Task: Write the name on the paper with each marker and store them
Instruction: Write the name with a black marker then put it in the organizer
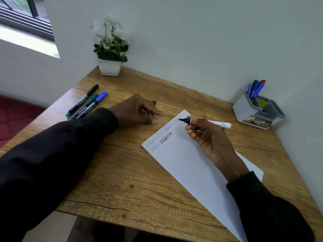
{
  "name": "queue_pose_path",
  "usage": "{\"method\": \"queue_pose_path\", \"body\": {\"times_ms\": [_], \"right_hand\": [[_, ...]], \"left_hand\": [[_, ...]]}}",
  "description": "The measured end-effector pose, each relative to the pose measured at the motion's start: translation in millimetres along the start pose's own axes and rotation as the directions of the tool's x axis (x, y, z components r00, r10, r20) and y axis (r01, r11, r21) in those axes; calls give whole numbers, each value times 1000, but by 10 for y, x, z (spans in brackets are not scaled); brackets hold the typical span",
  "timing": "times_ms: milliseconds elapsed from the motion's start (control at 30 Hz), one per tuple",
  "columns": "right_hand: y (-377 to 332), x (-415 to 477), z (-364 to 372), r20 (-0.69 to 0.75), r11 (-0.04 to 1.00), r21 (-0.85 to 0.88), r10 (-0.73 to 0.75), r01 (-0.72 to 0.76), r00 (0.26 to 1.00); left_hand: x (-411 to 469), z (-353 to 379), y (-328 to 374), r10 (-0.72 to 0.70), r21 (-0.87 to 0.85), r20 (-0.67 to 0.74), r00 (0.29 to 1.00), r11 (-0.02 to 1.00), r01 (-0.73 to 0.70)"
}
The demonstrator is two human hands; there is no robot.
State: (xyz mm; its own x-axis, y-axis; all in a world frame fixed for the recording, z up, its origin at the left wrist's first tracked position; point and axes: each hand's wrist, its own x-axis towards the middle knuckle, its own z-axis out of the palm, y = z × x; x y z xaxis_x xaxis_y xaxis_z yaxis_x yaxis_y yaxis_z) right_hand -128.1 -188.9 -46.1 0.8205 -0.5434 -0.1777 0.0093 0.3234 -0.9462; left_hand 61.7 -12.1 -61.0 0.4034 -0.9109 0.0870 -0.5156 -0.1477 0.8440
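Observation:
A white paper lies diagonally on the wooden desk, with "Victoria" written on it several times in different colours. My right hand holds an uncapped white marker with a black tip just above the paper's far corner. My left hand rests on the desk left of the paper, closed around a small black cap that peeks out behind the fingers. Three capped markers, black, green and blue, lie side by side at the desk's left edge.
A grey desk organiser at the back right holds several blue, green and red markers. A white pot with an artificial plant stands at the back corner against the wall. A window is at the upper left.

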Motion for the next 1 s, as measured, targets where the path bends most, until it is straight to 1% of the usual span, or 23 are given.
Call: {"method": "queue_pose_path", "body": {"times_ms": [67, 133, 200, 233, 300, 400, 500, 567, 600, 667, 800, 900, 1000], "right_hand": [[-133, -28, -36, 35, 998, 57, -29, 27, 999], [-250, -58, -76, 70, 996, 72, -67, 62, 995], [-306, -80, -110, 71, 993, 33, -113, 110, 991], [-302, -90, -120, 55, 990, -1, -139, 140, 989], [-272, -107, -154, 27, 978, -53, -200, 201, 979], [-222, -151, -225, 26, 964, -55, -259, 260, 966], [-200, -197, -357, 12, 965, -45, -259, 260, 966], [-190, -241, -420, 3, 949, -112, -297, 295, 955], [-181, -269, -441, 3, 925, -188, -335, 330, 942], [-138, -313, -472, 41, 846, -344, -420, 408, 907], [-24, -403, -428, 160, 659, -542, -528, 522, 834], [65, -437, -413, 195, 557, -626, -565, 545, 802], [110, -447, -408, 218, 479, -672, -601, 565, 769]], "left_hand": [[46, -30, -46, -5, 3, -214, 977, 1000, 5], [128, -51, -97, -27, 57, -381, 924, 997, 53], [234, -55, -159, -62, 111, -467, 882, 986, 128], [284, -55, -194, -82, 127, -478, 875, 979, 161], [362, -48, -240, -90, 180, -445, 891, 966, 187], [402, -48, -250, -66, 248, -381, 922, 954, 171], [339, -36, -166, -51, 207, -365, 930, 969, 134], [231, -8, -69, -29, 154, -363, 931, 984, 91], [162, 14, -15, -21, 111, -356, 934, 992, 64], [8, 65, 99, 2, 20, -332, 943, 1000, 4], [-276, 167, 318, 53, -107, -317, 947, 990, -91], [-416, 223, 409, 73, -150, -313, 947, 981, -125], [-485, 245, 416, 74, -141, -290, 954, 983, -120]]}}
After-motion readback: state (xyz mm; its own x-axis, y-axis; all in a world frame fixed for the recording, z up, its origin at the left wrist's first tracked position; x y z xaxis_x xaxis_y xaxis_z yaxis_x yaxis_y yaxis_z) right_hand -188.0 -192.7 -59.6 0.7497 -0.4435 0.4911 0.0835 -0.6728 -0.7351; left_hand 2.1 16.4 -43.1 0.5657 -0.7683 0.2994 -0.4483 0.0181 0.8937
